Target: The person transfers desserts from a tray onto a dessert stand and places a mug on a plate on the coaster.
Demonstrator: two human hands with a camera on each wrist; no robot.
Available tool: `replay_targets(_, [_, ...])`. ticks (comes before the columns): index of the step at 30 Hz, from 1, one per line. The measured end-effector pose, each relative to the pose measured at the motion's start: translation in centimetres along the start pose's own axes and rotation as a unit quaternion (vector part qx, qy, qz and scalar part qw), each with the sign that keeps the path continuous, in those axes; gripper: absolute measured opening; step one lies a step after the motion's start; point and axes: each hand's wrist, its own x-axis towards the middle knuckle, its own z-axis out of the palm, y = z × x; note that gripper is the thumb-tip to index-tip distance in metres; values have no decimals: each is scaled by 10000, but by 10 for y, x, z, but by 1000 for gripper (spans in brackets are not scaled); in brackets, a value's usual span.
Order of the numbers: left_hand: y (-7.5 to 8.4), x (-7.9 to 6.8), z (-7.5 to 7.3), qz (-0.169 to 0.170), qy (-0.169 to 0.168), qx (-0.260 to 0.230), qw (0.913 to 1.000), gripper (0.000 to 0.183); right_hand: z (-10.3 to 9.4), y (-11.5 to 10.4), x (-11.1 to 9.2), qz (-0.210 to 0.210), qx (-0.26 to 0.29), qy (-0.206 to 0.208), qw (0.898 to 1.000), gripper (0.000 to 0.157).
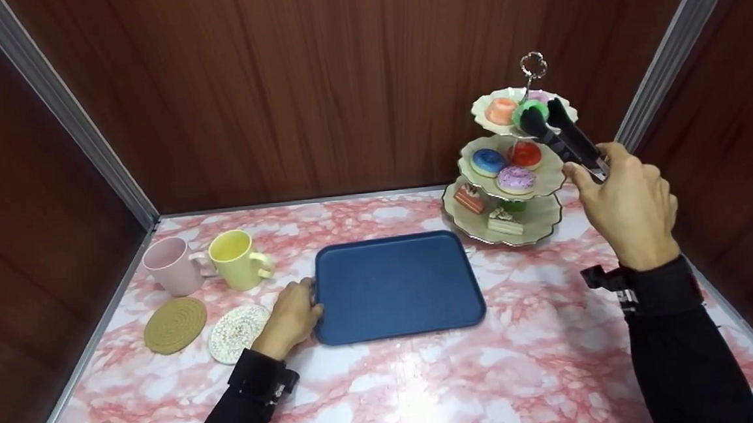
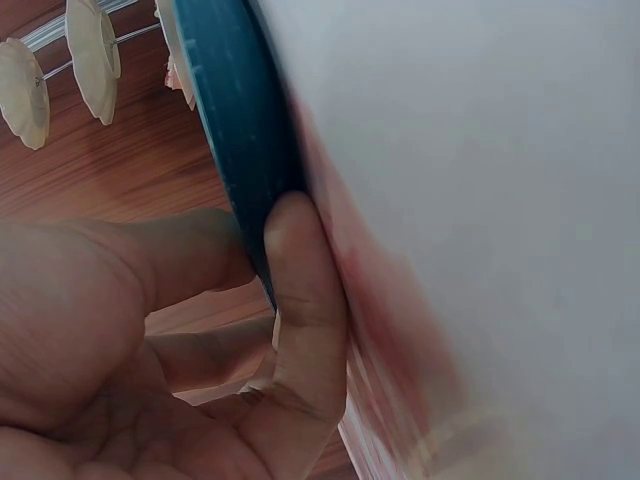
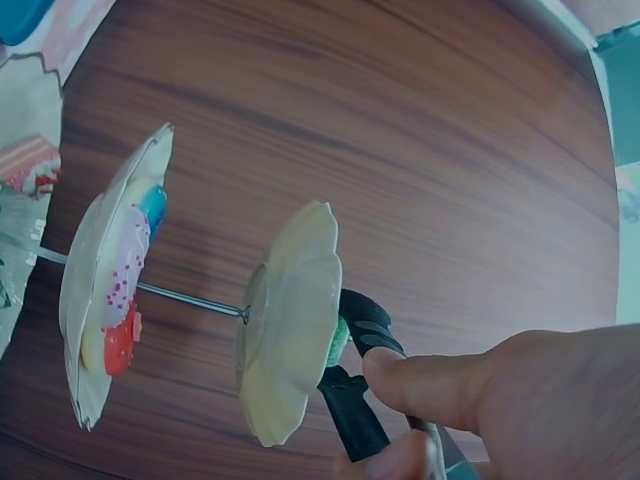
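My right hand (image 1: 634, 209) holds black tongs (image 1: 575, 144) over the top plate of a three-tier cake stand (image 1: 549, 178). The tips of the tongs are at a green pastry (image 1: 529, 105), which they partly cover; whether they squeeze it I cannot tell. In the right wrist view the top plate hides most of the pastry (image 3: 339, 338). At the left edge of a blue tray (image 1: 397, 288), my left hand (image 1: 291, 315) pinches the rim, a finger (image 2: 305, 270) reaching under it in the left wrist view. The tray lies on the table.
Beside the green pastry sits an orange one (image 1: 501, 110). Donuts (image 1: 516, 180) fill the middle plate, and cake slices (image 1: 505, 223) lie on the bottom one. Left of the tray are a pink mug (image 1: 174, 269), a yellow mug (image 1: 232, 263), and two round coasters (image 1: 175, 325). Wooden panels (image 1: 343, 89) enclose the table.
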Motion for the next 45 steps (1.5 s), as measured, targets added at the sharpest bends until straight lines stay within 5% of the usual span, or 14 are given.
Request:
replay_targets(27, [0,-1,1,65,48,11,10000,52,25,1,-10,-28,365,394,9986,74])
replay_targets(45, [0,-1,0,56,55,-9,10000,53,64,-11,-29,-937,984,1118,9844,57])
